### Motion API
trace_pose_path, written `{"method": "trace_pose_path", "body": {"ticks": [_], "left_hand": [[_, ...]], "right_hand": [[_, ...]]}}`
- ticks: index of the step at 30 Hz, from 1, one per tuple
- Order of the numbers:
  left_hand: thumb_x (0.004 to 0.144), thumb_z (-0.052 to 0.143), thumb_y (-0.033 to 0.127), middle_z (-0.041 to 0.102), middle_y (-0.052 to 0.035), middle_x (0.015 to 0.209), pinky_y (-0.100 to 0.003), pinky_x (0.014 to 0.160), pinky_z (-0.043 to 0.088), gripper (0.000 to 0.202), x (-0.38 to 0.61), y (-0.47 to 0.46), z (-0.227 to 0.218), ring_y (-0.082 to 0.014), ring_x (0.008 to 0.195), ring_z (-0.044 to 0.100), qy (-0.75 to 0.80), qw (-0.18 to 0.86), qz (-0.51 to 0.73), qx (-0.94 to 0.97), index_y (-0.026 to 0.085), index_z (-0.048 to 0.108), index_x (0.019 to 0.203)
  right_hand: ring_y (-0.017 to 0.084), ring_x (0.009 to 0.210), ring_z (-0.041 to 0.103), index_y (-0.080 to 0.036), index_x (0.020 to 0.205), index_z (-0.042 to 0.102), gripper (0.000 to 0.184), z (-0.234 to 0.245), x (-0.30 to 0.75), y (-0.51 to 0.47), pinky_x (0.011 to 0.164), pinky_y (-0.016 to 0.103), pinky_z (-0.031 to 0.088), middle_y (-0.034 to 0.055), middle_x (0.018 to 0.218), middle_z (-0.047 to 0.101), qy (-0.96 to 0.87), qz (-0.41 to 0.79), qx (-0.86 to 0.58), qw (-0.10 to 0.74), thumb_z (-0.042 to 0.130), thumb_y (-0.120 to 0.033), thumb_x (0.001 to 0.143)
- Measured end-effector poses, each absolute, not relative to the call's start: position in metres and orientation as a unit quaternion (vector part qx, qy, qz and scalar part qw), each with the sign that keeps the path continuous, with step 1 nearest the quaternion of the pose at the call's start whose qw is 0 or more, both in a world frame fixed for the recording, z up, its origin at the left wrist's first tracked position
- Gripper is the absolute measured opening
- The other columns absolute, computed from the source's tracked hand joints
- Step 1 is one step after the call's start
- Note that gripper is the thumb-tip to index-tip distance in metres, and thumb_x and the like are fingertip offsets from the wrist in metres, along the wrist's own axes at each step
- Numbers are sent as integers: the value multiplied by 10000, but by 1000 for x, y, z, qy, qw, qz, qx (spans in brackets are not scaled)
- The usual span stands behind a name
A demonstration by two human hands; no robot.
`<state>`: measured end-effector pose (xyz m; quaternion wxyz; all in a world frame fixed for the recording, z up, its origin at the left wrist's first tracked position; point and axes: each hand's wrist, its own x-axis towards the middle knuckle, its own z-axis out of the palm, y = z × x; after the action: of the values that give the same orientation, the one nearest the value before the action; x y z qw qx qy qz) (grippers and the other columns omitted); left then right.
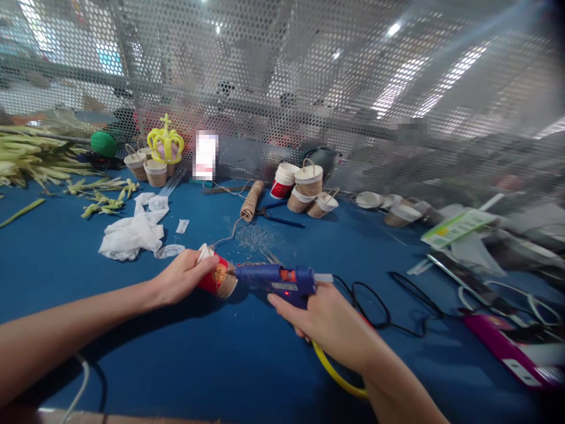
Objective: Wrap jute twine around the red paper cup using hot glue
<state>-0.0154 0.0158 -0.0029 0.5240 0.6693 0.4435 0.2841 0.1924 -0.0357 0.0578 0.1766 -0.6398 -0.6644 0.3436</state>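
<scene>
My left hand [185, 274] is closed around a small red paper cup [217, 275] with gold print, tilted on its side. Brown twine is wound about the cup's lower end. From the cup a strand runs back to a roll of twine [252, 201]. My right hand [309, 315] grips a blue glue gun [276, 278] by its handle, a small red light glowing on its side. The gun's nozzle points left and meets, or nearly meets, the twine-wrapped part. A white glue stick [323, 277] juts from the gun's rear.
Blue-handled pliers [280, 219] lie beside the twine roll. Several twine-wrapped cups [308, 179] stand behind them. At left are crumpled white lace [132, 235] and a yellow crown [166, 141]. A purple power strip [498, 347] and black cable [375, 306] lie to the right, before a perforated metal screen [265, 76].
</scene>
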Motion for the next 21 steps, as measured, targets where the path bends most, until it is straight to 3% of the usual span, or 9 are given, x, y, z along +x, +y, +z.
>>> {"method": "trace_pose_path", "body": {"ticks": [6,16,21], "left_hand": [[809,321,469,392,30,517,-196,441,258,472,-17,14,-7,-89,486,307,458,474,267,703,97,568,659],[832,282,410,296,42,529,-199,446,235,402,-17,10,-6,-78,499,258,425,375,259,782,152,364,535],[821,295,430,310,40,517,-194,433,243,430,-17,11,-7,-77,488,261,441,401,256,761,134,432,541]], "right_hand": [[85,326,459,-193,415,431,361,57,193,-33,375,188,391,-39,330,462,-662,339,-642,187,534,-334,730],[89,325,450,-198,375,401,404,58,192,-30,387,200,393,-28,320,455,-656,340,-651,175,533,-322,736],[98,340,462,-199,394,421,376,58,194,-32,387,208,406,-25,338,468,-649,346,-650,190,547,-345,717]]}}
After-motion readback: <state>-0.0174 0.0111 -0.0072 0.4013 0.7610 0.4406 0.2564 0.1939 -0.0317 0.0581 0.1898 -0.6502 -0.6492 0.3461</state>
